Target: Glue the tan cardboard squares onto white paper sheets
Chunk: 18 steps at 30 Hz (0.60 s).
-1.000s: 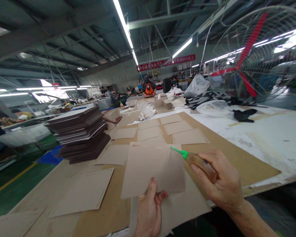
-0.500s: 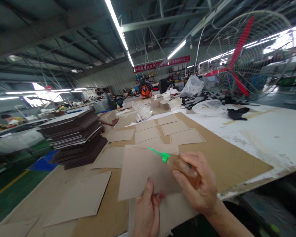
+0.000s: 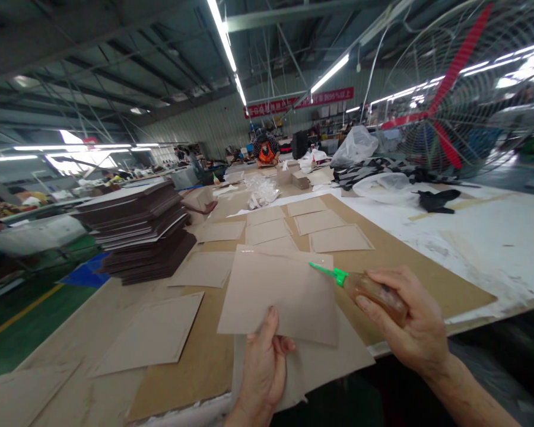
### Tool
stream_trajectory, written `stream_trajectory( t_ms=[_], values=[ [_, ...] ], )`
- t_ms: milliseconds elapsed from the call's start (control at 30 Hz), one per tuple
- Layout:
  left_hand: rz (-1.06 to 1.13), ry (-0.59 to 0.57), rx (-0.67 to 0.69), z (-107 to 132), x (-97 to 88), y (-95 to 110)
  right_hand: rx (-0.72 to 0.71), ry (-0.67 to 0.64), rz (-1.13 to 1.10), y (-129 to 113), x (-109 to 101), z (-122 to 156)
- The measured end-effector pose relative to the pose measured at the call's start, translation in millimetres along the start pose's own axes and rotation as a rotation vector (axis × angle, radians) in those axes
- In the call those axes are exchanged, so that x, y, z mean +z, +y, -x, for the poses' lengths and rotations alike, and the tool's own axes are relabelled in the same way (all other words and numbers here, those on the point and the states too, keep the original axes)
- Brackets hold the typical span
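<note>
Between thumb and fingers, my left hand (image 3: 267,362) grips the near edge of a beige cardboard piece (image 3: 278,296), holding it tilted above the table. My right hand (image 3: 409,317) is wrapped round a glue bottle (image 3: 376,293) of brownish, see-through plastic. The bottle's thin green nozzle (image 3: 324,270) points left, its tip at the far right part of the held piece. Shiny wet glue shows along that piece's far edge. Below it, another beige sheet (image 3: 351,344) lies at the table's front edge, partly covered.
Several beige pieces (image 3: 340,238) lie spread over the brown board (image 3: 409,279). A tall stack of dark brown sheets (image 3: 142,237) stands at left. Clear plastic (image 3: 262,191) and black scraps (image 3: 436,200) lie farther back. A large fan (image 3: 436,112) stands right; a person (image 3: 266,148) sits at the far end.
My right hand has moved right with the glue bottle, drawing the nozzle along the far edge toward the right corner. My left hand still holds the cardboard piece. The view has shifted slightly.
</note>
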<state>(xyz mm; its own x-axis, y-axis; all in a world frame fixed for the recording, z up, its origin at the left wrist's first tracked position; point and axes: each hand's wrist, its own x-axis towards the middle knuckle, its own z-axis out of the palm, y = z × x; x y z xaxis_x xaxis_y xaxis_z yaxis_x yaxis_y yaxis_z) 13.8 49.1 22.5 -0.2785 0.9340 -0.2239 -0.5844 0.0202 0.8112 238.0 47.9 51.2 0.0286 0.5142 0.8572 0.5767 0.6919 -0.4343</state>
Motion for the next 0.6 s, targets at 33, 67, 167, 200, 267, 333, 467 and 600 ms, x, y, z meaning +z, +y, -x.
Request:
stream_trajectory(
  t_ms=[33,67,167,200,267,333,467,600],
  values=[
    [-0.018,-0.026,0.005,1.0,0.8,-0.5,-0.015,-0.011,-0.014,-3.2,3.5,-2.9],
    [-0.034,-0.055,0.008,2.1,1.5,-1.1,-0.036,-0.02,-0.029,-6.7,7.8,-6.1],
    [-0.069,-0.113,0.013,4.5,2.6,-3.3,-0.103,-0.013,-0.073,-18.1,24.1,-18.5],
    [-0.078,-0.12,0.018,5.0,2.5,-4.2,-0.123,-0.005,-0.087,-21.7,29.9,-23.4],
    [-0.092,-0.127,0.022,5.5,1.6,-6.0,-0.156,0.005,-0.106,-28.3,40.8,-33.5],
    [-0.104,-0.128,0.024,5.6,0.3,-8.2,-0.184,-0.008,-0.115,-33.5,50.3,-42.3],
    [-0.1,-0.158,0.029,4.3,-1.8,-13.0,-0.23,-0.113,-0.126,-43.0,62.1,-49.9],
    [-0.089,-0.204,0.007,2.7,-2.1,-16.4,-0.296,-0.336,-0.193,-54.3,62.5,-47.1]
  ],
)
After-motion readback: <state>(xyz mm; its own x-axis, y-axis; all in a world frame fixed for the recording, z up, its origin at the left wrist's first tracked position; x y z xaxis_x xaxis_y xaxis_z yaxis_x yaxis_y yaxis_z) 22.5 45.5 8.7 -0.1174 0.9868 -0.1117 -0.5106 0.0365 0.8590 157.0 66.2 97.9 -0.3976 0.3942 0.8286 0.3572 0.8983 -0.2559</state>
